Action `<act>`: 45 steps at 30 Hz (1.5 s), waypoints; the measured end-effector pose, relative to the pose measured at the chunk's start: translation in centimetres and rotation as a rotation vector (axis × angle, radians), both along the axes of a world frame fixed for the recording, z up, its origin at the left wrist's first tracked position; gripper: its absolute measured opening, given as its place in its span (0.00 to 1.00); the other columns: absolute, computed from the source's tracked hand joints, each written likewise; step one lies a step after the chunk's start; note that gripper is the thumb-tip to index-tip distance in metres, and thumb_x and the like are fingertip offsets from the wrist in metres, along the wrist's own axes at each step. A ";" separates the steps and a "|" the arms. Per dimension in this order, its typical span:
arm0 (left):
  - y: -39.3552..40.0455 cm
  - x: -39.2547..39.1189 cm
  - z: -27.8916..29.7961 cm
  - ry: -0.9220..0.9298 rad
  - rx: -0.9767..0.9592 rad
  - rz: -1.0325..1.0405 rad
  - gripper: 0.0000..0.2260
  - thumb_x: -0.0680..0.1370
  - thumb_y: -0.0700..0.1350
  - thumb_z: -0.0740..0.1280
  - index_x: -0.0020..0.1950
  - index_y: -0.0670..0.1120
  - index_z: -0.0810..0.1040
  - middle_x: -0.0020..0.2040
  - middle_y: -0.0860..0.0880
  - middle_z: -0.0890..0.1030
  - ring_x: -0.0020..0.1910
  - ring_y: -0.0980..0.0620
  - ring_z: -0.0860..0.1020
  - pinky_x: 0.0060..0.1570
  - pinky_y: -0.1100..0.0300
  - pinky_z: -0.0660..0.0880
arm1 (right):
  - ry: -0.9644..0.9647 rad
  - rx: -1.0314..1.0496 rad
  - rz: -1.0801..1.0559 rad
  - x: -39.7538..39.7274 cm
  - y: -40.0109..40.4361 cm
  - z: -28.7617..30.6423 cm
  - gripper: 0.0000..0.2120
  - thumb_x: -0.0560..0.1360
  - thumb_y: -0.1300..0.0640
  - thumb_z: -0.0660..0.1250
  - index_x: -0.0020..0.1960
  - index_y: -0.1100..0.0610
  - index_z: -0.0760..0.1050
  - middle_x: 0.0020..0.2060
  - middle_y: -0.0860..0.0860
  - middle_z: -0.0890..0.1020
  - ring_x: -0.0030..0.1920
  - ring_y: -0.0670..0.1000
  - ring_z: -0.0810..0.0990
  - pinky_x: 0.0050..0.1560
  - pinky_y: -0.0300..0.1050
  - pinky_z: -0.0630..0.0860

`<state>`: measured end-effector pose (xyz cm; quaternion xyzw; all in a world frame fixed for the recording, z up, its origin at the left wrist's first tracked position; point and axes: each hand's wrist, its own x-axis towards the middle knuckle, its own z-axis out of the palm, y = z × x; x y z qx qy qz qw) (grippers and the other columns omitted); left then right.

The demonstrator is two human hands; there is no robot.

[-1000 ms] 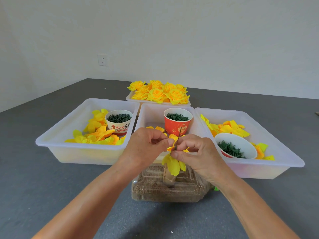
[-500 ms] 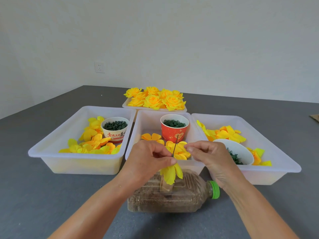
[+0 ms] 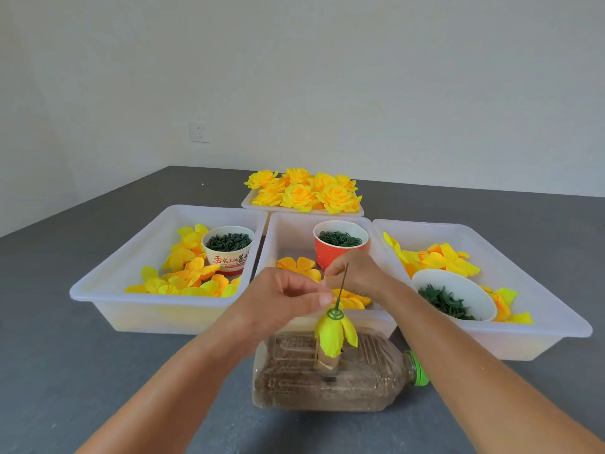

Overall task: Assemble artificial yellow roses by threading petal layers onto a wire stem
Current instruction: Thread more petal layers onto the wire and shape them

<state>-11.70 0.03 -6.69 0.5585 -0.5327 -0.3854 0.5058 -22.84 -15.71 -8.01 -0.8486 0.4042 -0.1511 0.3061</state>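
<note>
A thin wire stem (image 3: 342, 283) stands upright from a sand-filled plastic bottle (image 3: 327, 381) lying on its side. Yellow petals (image 3: 332, 335) hang folded down on the wire, with a green ring (image 3: 335, 313) on top of them. My left hand (image 3: 281, 299) hovers just left of the wire, fingers curled, thumb tip against forefinger, nothing visible between them. My right hand (image 3: 358, 273) is behind the wire, over the loose petal layers (image 3: 296, 264) in the middle tray (image 3: 284, 231). Its curled fingertips are partly hidden, so I cannot tell if they hold a petal.
A red cup of green rings (image 3: 339, 244) stands in the middle tray. The left tray (image 3: 108, 290) holds petals and a white cup (image 3: 229, 249). The right tray (image 3: 556, 309) holds petals and a white bowl (image 3: 458, 290). Finished roses (image 3: 304, 191) fill the far tray.
The view has tilted up. A green ring now sits on the petals. My right hand has left the wire and moved back over the middle tray; my left hand has released the petals.
</note>
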 end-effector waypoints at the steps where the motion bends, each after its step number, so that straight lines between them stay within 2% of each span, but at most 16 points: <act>1: -0.3 0.3 0.0 0.030 0.005 0.035 0.08 0.70 0.44 0.72 0.46 0.42 0.85 0.38 0.46 0.82 0.38 0.57 0.78 0.42 0.68 0.75 | 0.070 -0.002 0.003 0.6 -0.2 -0.1 0.08 0.70 0.62 0.72 0.36 0.65 0.76 0.34 0.59 0.75 0.38 0.57 0.71 0.42 0.52 0.70; 4: -1.6 0.8 0.2 0.067 0.013 0.196 0.05 0.74 0.42 0.70 0.45 0.40 0.83 0.37 0.45 0.81 0.40 0.52 0.76 0.42 0.64 0.76 | 0.261 -0.056 -0.055 1.8 -1.1 -1.1 0.03 0.73 0.60 0.68 0.45 0.58 0.74 0.45 0.57 0.78 0.46 0.54 0.75 0.53 0.50 0.75; 7: -2.6 1.0 0.2 0.062 0.010 0.246 0.05 0.75 0.41 0.69 0.41 0.42 0.83 0.35 0.46 0.80 0.36 0.52 0.76 0.37 0.68 0.75 | 0.230 -0.074 -0.128 2.0 -1.1 -1.5 0.07 0.73 0.63 0.64 0.37 0.58 0.70 0.36 0.55 0.74 0.43 0.52 0.72 0.43 0.43 0.73; 8: -2.9 1.1 0.2 0.062 0.011 0.254 0.05 0.75 0.41 0.69 0.40 0.43 0.83 0.34 0.47 0.80 0.34 0.54 0.75 0.35 0.69 0.74 | 0.185 -0.091 -0.154 1.9 -1.4 -1.5 0.12 0.73 0.63 0.64 0.32 0.59 0.67 0.31 0.55 0.71 0.41 0.52 0.70 0.37 0.41 0.68; 10: -3.4 1.3 0.1 0.065 0.011 0.276 0.05 0.75 0.41 0.70 0.40 0.44 0.82 0.32 0.49 0.80 0.31 0.56 0.74 0.33 0.70 0.74 | -0.036 -0.009 -0.223 1.3 -1.8 -1.1 0.13 0.73 0.63 0.67 0.32 0.62 0.68 0.30 0.56 0.71 0.38 0.52 0.69 0.35 0.42 0.64; 12: -4.0 1.3 -0.1 0.072 0.004 0.293 0.05 0.75 0.40 0.70 0.39 0.44 0.82 0.31 0.50 0.80 0.31 0.57 0.75 0.33 0.70 0.74 | -0.302 0.134 -0.315 0.4 -2.0 -0.7 0.09 0.71 0.63 0.71 0.36 0.63 0.72 0.33 0.58 0.73 0.38 0.52 0.71 0.39 0.43 0.67; 15: -4.6 1.4 -0.2 0.075 -0.005 0.322 0.06 0.74 0.40 0.70 0.37 0.44 0.81 0.31 0.49 0.79 0.30 0.57 0.74 0.33 0.69 0.74 | -0.473 0.281 -0.344 -0.9 -2.1 -0.5 0.15 0.69 0.63 0.74 0.45 0.74 0.75 0.38 0.71 0.75 0.41 0.53 0.72 0.44 0.48 0.70; 18: -5.1 1.2 -0.1 0.051 -0.012 0.347 0.02 0.74 0.40 0.70 0.43 0.43 0.82 0.27 0.54 0.78 0.27 0.61 0.73 0.31 0.69 0.72 | -0.585 0.415 -0.322 -1.8 -1.6 -0.2 0.17 0.70 0.61 0.73 0.52 0.72 0.76 0.42 0.63 0.79 0.45 0.55 0.75 0.50 0.51 0.72; 21: -5.6 1.0 0.2 0.016 0.010 0.350 0.13 0.74 0.43 0.71 0.57 0.42 0.78 0.38 0.54 0.79 0.42 0.55 0.77 0.43 0.63 0.73 | -0.748 0.570 -0.274 -2.3 -1.3 0.2 0.16 0.71 0.58 0.70 0.54 0.68 0.77 0.44 0.62 0.79 0.43 0.58 0.76 0.47 0.52 0.71; 23: -6.0 0.9 0.5 0.023 0.064 0.331 0.18 0.72 0.46 0.73 0.61 0.44 0.75 0.43 0.52 0.78 0.47 0.52 0.76 0.48 0.59 0.71 | -0.824 0.621 -0.196 -2.5 -1.0 0.6 0.10 0.72 0.58 0.68 0.49 0.64 0.78 0.40 0.59 0.82 0.37 0.57 0.80 0.41 0.48 0.76; 26: -6.3 0.7 0.9 0.192 0.120 0.219 0.08 0.72 0.43 0.73 0.49 0.44 0.80 0.34 0.52 0.80 0.34 0.56 0.78 0.39 0.63 0.74 | -0.899 0.658 -0.121 -2.7 -0.3 1.4 0.09 0.68 0.57 0.70 0.45 0.62 0.78 0.35 0.55 0.84 0.33 0.51 0.83 0.33 0.43 0.80; 27: -6.4 0.6 1.0 0.260 0.126 0.203 0.04 0.72 0.42 0.72 0.45 0.44 0.80 0.33 0.52 0.81 0.32 0.56 0.78 0.40 0.63 0.75 | -0.923 0.662 -0.109 -2.8 -0.1 1.6 0.11 0.65 0.57 0.70 0.45 0.63 0.78 0.35 0.55 0.84 0.33 0.51 0.83 0.33 0.43 0.80; 32: -6.8 1.1 1.3 0.415 0.125 0.205 0.04 0.73 0.39 0.70 0.40 0.45 0.77 0.36 0.47 0.81 0.34 0.52 0.80 0.47 0.56 0.74 | -0.884 0.643 -0.069 -3.5 0.6 2.3 0.12 0.64 0.58 0.71 0.46 0.61 0.79 0.36 0.55 0.84 0.32 0.50 0.83 0.32 0.41 0.80; 38: -6.5 1.0 2.7 0.472 0.046 0.158 0.06 0.76 0.38 0.66 0.39 0.43 0.75 0.33 0.46 0.81 0.28 0.52 0.80 0.28 0.61 0.78 | -0.847 0.611 -0.024 -4.2 1.7 4.0 0.13 0.60 0.61 0.72 0.44 0.59 0.79 0.35 0.54 0.84 0.32 0.49 0.83 0.31 0.42 0.80; 42: -5.6 0.2 5.6 0.431 -0.038 0.098 0.04 0.73 0.43 0.69 0.42 0.43 0.76 0.34 0.47 0.82 0.28 0.52 0.80 0.27 0.61 0.77 | -0.888 0.538 -0.001 -4.4 2.7 6.6 0.12 0.60 0.61 0.72 0.43 0.59 0.78 0.33 0.52 0.84 0.31 0.48 0.83 0.29 0.41 0.79; 45: -4.5 -0.6 7.7 0.334 -0.084 0.043 0.09 0.67 0.43 0.72 0.45 0.43 0.78 0.38 0.46 0.83 0.31 0.52 0.82 0.28 0.60 0.78 | -0.919 0.481 0.021 -4.6 3.4 8.6 0.06 0.66 0.65 0.71 0.42 0.59 0.77 0.31 0.50 0.84 0.30 0.46 0.82 0.29 0.38 0.78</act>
